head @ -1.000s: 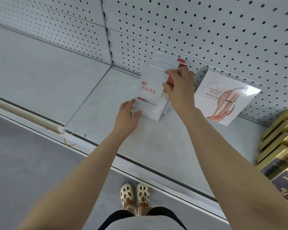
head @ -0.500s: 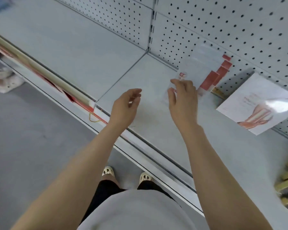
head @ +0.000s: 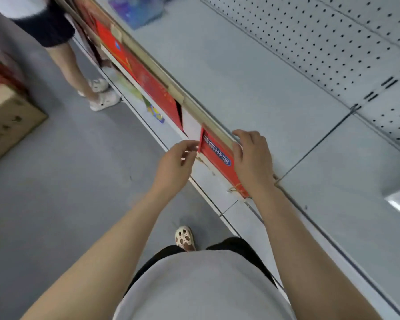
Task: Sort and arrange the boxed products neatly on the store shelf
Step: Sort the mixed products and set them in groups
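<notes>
Right hand [head: 252,158] grips the flat, glossy red box [head: 217,155]; left hand [head: 174,162], fingers loosely curled, touches its corner.

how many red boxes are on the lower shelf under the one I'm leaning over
2 that I can make out. One red box sits between the left hand and right hand. A longer red box lies farther left along that shelf. The upper shelf may hide more.

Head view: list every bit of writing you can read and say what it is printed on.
Red box below the shelf edge, between the left hand and right hand: white characters on a blue band, too blurred to read.
Longer red box: blue mark, unreadable.
Cardboard carton: dark print, unreadable.
Blue box: blurred, unreadable.
</notes>
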`<act>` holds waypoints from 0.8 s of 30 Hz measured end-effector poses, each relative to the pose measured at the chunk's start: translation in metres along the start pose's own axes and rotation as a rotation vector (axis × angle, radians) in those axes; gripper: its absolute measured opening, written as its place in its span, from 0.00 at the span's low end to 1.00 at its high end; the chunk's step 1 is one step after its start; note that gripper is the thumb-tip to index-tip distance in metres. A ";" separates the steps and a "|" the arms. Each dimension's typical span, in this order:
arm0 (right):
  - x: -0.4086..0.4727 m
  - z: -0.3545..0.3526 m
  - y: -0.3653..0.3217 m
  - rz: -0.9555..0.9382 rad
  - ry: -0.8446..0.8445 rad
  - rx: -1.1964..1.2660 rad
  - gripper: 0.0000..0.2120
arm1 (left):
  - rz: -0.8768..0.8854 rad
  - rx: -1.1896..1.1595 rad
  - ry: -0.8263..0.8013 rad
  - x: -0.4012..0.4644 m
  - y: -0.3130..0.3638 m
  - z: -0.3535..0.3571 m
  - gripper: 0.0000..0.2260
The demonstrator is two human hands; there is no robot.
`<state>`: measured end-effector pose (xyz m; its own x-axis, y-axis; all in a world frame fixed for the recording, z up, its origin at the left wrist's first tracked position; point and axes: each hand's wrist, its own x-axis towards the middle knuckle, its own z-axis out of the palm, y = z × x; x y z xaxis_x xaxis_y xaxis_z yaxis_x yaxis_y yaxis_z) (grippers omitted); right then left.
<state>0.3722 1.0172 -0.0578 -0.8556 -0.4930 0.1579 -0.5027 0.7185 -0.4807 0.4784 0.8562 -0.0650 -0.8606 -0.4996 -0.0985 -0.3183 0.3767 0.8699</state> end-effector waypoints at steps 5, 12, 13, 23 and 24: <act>0.056 0.042 -0.064 -0.087 -0.058 -0.020 0.12 | -0.041 0.027 0.060 0.048 -0.042 -0.072 0.12; 0.162 0.088 -0.114 -0.121 -0.061 -0.015 0.14 | -0.039 0.085 0.103 0.150 -0.081 -0.144 0.12; 0.180 0.094 -0.119 -0.112 -0.052 -0.003 0.14 | -0.034 0.089 0.105 0.169 -0.084 -0.154 0.12; 0.391 0.136 -0.169 -0.052 0.002 -0.031 0.18 | 0.092 0.219 0.130 0.378 -0.075 -0.258 0.12; 0.412 0.139 -0.173 -0.041 -0.001 -0.047 0.18 | 0.116 0.249 0.120 0.399 -0.072 -0.267 0.12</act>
<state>0.1240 0.6214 -0.0296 -0.8342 -0.5229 0.1754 -0.5424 0.7201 -0.4327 0.2645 0.4216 -0.0383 -0.8486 -0.5250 0.0657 -0.3208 0.6092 0.7252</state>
